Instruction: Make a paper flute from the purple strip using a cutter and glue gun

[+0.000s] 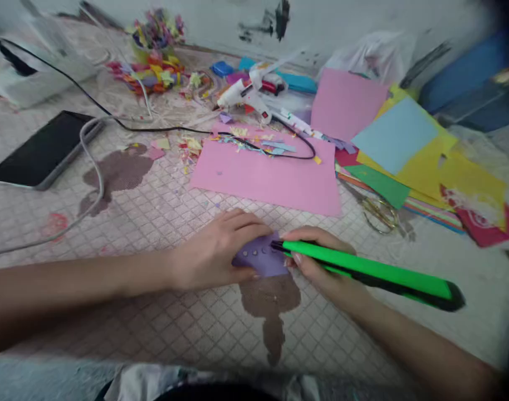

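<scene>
A small piece of purple paper (265, 266) lies on the quilted table cover, with a row of several small round marks or holes along it. My left hand (225, 248) presses on its left side, fingers bent over the top edge and thumb at the lower edge. In my right hand (321, 259) is a long green and black utility knife (375, 270), gripped near its front like a pen. Its narrow black tip meets the purple paper near the upper right; the exact contact is too small to make out. The knife's rear end points right, above my forearm.
Pink paper (271, 184) lies beyond my hands, bearing paper scraps and a black cable. A white glue gun (252, 100) rests behind it. Scissors (380, 214) and coloured sheets (399, 133) are on the right. A phone (39, 150) and white cable (93, 161) lie left.
</scene>
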Demonstrator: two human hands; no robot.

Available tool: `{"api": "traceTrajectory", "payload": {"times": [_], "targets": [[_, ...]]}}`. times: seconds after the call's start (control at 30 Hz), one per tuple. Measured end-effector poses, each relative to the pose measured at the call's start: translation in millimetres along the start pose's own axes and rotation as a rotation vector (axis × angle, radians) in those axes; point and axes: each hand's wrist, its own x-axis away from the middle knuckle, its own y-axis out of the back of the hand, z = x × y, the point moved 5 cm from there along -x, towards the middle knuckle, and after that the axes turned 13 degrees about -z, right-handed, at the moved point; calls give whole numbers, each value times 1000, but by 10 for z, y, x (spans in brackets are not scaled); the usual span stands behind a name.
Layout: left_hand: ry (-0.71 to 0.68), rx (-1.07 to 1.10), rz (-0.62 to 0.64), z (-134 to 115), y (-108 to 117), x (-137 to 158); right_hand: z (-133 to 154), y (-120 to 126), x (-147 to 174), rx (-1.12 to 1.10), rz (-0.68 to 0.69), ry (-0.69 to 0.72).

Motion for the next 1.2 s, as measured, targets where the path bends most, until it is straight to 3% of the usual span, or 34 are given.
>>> {"api": "traceTrajectory", "payload": {"times": [0.3,1.2], "targets": [[-54,-13,-116,-8,-39,53,12,0,54,71,57,108],[-50,-42,-112,-12,-33,51,87,-53,66,90,87,176]]}}
